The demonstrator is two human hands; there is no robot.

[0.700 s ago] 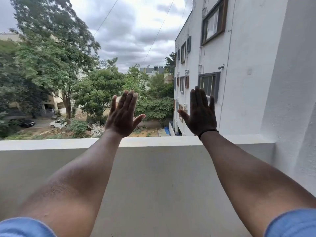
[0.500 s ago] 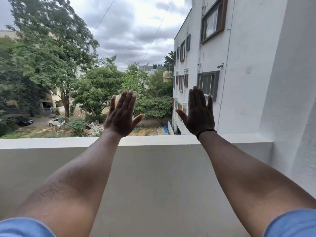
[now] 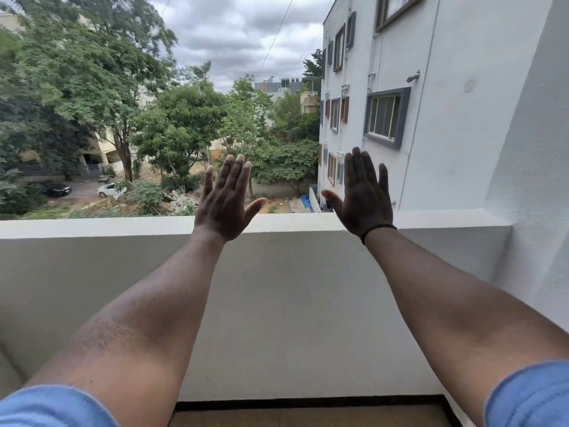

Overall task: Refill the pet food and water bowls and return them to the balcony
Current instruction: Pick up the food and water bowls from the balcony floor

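Head view, empty hands (image 3: 223, 201), parapet (image 3: 92, 226) beyond

- The place was a balcony of an upper-floor home in a residential neighbourhood.
- A plain parapet wall (image 3: 277, 229) ran across the middle of the frame.
- A white apartment block (image 3: 431, 87) with framed windows (image 3: 385, 117) rose at the upper right.
- Trees (image 3: 92, 87) filled the left, with parked cars (image 3: 107, 189) on a street below.

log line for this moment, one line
left hand open, empty | right hand open, empty | both raised before balcony wall | bowls not visible
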